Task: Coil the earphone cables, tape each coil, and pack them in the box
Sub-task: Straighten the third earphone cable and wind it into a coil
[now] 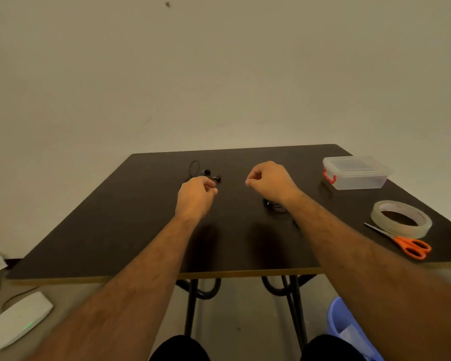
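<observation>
— Curled fingers on both hands: the left hand (pixel 197 195) hovers just in front of the black earphones (pixel 211 175), fingertips pinched together, though whether the thin cable runs between them I cannot tell.

— And the right hand (pixel 270 182)?

— Thumb against forefinger in the same way; whether it holds a cable is too fine to see. A second dark earphone bundle (pixel 272 205) lies half hidden under that wrist.

— Around them?

— Dark table (pixel 115 230). At its far right stands the clear box (pixel 357 173), lid on, red latch. Nearer, the tape roll (pixel 401 218) touches the orange-handled scissors (pixel 406 243).
</observation>
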Action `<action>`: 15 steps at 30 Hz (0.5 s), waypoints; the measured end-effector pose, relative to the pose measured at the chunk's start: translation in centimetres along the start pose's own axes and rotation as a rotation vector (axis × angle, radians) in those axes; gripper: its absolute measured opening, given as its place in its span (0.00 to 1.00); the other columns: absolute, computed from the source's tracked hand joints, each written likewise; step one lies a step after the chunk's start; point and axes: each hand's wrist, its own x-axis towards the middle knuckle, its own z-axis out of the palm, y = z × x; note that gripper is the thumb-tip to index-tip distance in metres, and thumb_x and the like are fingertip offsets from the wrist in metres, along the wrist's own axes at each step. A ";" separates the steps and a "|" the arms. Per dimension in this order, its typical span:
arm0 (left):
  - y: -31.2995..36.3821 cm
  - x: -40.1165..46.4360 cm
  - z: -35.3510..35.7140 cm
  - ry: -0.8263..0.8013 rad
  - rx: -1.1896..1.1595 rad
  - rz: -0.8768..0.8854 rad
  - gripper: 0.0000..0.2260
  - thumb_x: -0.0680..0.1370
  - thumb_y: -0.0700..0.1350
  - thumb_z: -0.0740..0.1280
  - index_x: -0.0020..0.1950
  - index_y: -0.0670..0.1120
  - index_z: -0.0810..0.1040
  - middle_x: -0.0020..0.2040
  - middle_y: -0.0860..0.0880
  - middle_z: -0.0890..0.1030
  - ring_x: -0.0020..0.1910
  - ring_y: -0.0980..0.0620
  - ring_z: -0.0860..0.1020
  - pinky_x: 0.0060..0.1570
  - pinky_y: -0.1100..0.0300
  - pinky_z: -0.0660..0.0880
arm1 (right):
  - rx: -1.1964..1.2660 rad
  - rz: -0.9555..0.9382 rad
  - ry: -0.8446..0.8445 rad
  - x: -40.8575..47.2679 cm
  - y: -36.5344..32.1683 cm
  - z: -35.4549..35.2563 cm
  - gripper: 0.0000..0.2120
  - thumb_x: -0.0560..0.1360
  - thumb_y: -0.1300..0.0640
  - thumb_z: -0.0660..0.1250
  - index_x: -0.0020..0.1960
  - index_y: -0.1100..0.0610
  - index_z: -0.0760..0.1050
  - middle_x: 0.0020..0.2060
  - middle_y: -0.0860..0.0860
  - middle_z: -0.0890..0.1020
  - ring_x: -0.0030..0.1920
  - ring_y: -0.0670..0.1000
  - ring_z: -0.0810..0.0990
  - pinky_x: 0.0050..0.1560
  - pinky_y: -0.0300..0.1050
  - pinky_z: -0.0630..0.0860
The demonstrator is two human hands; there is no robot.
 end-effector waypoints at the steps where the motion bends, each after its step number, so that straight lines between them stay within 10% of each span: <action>1: -0.7 0.1 -0.6 0.019 0.020 -0.006 0.11 0.80 0.45 0.68 0.62 0.48 0.79 0.57 0.49 0.82 0.53 0.55 0.78 0.58 0.57 0.74 | 0.009 -0.014 -0.014 0.1 -0.7 0.7 0.05 0.78 0.56 0.67 0.51 0.54 0.82 0.49 0.49 0.83 0.48 0.45 0.78 0.53 0.42 0.76; 15: -7.8 5.0 -1.9 -0.074 0.242 -0.050 0.36 0.76 0.46 0.73 0.79 0.49 0.59 0.73 0.45 0.70 0.70 0.46 0.70 0.69 0.51 0.68 | 0.034 -0.007 -0.285 6.3 -4.2 10.9 0.40 0.71 0.52 0.74 0.78 0.50 0.57 0.71 0.53 0.71 0.68 0.56 0.72 0.68 0.54 0.70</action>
